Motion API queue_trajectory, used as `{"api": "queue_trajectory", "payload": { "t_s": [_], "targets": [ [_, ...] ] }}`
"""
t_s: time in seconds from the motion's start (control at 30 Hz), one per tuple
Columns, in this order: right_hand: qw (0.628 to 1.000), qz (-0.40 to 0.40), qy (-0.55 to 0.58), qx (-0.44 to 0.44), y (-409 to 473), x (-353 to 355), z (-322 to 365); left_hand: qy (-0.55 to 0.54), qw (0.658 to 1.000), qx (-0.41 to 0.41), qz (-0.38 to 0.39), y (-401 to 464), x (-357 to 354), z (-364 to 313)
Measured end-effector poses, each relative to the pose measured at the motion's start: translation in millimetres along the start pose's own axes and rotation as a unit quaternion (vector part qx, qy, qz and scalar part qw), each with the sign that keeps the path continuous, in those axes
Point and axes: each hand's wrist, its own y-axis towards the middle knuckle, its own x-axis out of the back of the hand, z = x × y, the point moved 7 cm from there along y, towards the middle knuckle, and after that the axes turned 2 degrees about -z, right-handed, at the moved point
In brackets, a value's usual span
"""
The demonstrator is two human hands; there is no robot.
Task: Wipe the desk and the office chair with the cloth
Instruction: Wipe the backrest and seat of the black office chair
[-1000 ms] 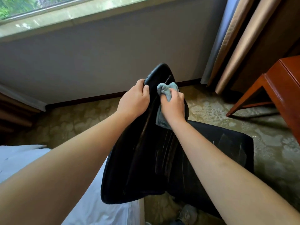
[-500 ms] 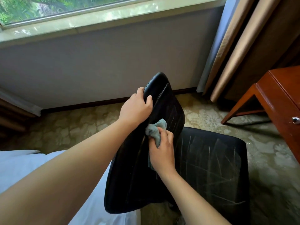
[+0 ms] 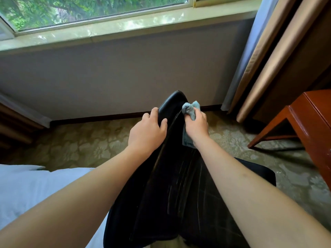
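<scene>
The black office chair (image 3: 172,194) stands right below me, its backrest rising toward the window and its seat showing at lower right. My left hand (image 3: 146,131) grips the top left edge of the backrest. A crumpled blue-grey cloth (image 3: 190,110) is bunched in my right hand (image 3: 197,125), which presses it against the front of the backrest near its top. Streaky wipe marks run down the backrest and seat. A corner of the red-brown wooden desk (image 3: 311,119) shows at the right edge.
A grey wall under a window sill (image 3: 114,29) lies straight ahead. Beige curtains (image 3: 265,56) hang at upper right, beside the desk. A white bed sheet (image 3: 30,190) fills the lower left. Patterned green carpet (image 3: 86,145) covers the floor.
My right hand has gone from mid backrest half a second ago back up to its top with the cloth. My left hand has kept its grip on the top edge.
</scene>
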Motion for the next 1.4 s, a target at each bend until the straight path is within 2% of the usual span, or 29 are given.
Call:
{"api": "queue_trajectory", "payload": {
  "t_s": [0.13,0.23,0.4,0.5,0.6,0.7,0.77,0.83,0.9,1.03,1.1,1.23,1.4],
  "targets": [
    [0.994,-0.009,0.077,-0.072,15,-6,-25,0.013,1.0,0.006,-0.002,0,0,2],
    [0.988,-0.012,0.093,-0.123,13,-3,-42,0.016,1.0,0.006,0.001,-1,0,3],
    [0.984,0.013,0.113,-0.135,-5,-7,-48,0.013,1.0,0.003,0.003,-2,0,2],
    [0.989,0.029,0.12,-0.088,-25,-4,-19,0.006,1.0,0.002,0.006,-2,0,2],
    [0.995,0.052,0.088,0.006,-28,-5,19,0.002,1.0,0.002,0.009,-3,-1,1],
    [0.995,0.026,0.046,0.081,-18,0,36,0.006,1.0,-0.001,0.005,-3,-1,0],
    [0.999,-0.003,-0.002,0.048,-1,3,16,0.006,1.0,-0.002,0.001,-3,-1,0],
    [0.999,-0.013,-0.029,-0.032,9,6,-15,0.006,1.0,-0.004,-0.004,-3,-1,1],
    [0.998,-0.006,-0.036,-0.05,8,7,-33,0.006,1.0,-0.005,-0.005,-2,-1,1],
    [0.996,-0.026,-0.076,0.026,2,14,-17,0.001,1.0,0.003,0.0,-2,-2,2],
    [0.986,-0.051,-0.135,0.083,3,20,9,-0.004,1.0,0.005,0.005,-2,-2,0],
    [0.941,-0.037,-0.282,0.184,0,19,58,-0.021,1.0,0.011,0.012,0,-1,4],
    [0.901,-0.004,-0.325,0.286,-49,12,61,-0.041,0.999,0.023,0.023,1,-1,5]
  ]
}}
